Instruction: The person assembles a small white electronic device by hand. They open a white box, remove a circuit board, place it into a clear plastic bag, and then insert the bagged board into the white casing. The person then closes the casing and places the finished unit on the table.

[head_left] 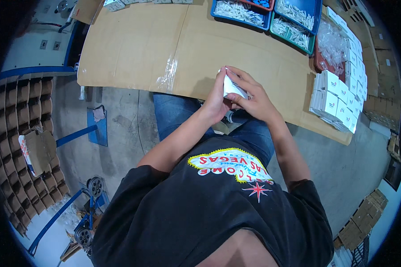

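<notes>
A small white box is held between my two hands, just over the near edge of the cardboard-covered table. My left hand is closed along its left side, with the fingers pointing away from me. My right hand wraps its right side, the thumb lying across the near part of the box. The fingertips of both hands meet at the far end. Much of the box is hidden by my fingers, so I cannot see whether its flaps are folded in.
Stacked flat white cartons line the table's right side. Beyond them, a red tray of clear plastic bags sits beside a blue bin and a green bin of small white parts. White boxes stand at the far left edge.
</notes>
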`<state>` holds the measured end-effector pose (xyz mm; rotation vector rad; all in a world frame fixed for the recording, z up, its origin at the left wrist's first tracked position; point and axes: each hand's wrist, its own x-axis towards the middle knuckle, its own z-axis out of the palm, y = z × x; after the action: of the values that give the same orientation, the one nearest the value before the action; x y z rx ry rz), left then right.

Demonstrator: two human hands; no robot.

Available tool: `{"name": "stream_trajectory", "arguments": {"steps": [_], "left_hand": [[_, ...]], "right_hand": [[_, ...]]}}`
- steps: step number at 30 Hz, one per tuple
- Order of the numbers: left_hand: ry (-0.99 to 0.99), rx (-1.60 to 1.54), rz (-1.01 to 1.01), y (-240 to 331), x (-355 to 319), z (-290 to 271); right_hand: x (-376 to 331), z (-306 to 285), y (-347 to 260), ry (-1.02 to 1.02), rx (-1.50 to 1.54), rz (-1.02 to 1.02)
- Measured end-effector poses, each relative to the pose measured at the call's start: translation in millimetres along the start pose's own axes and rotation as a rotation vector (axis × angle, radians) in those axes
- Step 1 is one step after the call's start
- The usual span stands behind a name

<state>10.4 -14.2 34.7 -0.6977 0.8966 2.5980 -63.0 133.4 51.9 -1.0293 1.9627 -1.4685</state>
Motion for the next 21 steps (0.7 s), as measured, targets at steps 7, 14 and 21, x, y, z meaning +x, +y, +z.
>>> {"name": "stream_trajectory", "arguments": {"steps": [7,14,21], "left_hand": [[-0.097,0.025,0.054,6,-10,1],[-0.172,0.117,0.301,12,-19,12],[-0.200,0.268,0.585,18,-32,14]], "right_hand": [[1,-9,-14,-0.005,0.043,-0.022],[-1,-19,-56,0.065,-0.123,-0.026],[-9,-8,-66,0.191,-0.062,-0.010]]}}
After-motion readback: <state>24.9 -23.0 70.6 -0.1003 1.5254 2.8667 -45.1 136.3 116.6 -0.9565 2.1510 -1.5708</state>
